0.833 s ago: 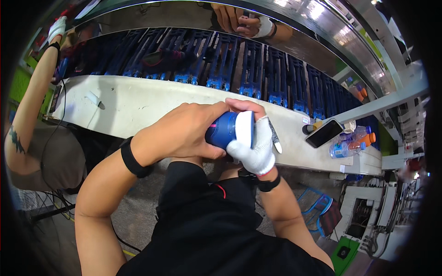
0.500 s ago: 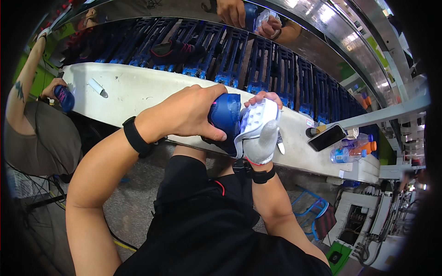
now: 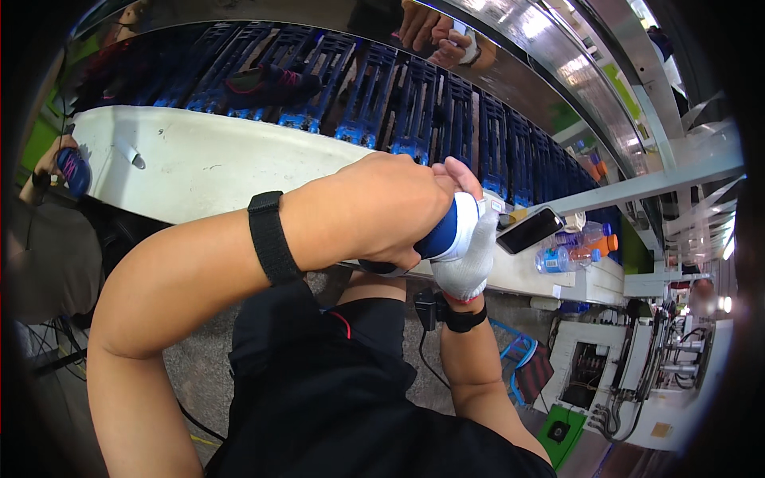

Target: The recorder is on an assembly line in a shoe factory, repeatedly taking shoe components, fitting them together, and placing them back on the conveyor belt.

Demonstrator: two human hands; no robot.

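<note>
A blue shoe with a white sole (image 3: 457,227) is held between my two hands above the near edge of the white ledge. My left hand (image 3: 386,199) is bare and wraps over the blue part, its fingers curled toward the far side and its thumb below. My right hand (image 3: 470,248) wears a pale glove with the fingertips bare; it grips the white sole end from the right. Most of the shoe is hidden behind my left hand. Black straps circle both wrists.
Beyond the white ledge (image 3: 231,163) runs a blue slatted conveyor (image 3: 362,107) carrying a dark shoe (image 3: 275,84). On the right lie a phone (image 3: 530,231) and several bottles (image 3: 567,256); a metal bar crosses above. At far left a co-worker's hand (image 3: 52,159) holds a blue shoe (image 3: 74,171).
My left hand has moved right and reached farther over the shoe. The shoe has turned, so its studded white sole face no longer shows. The view has shifted rightward.
</note>
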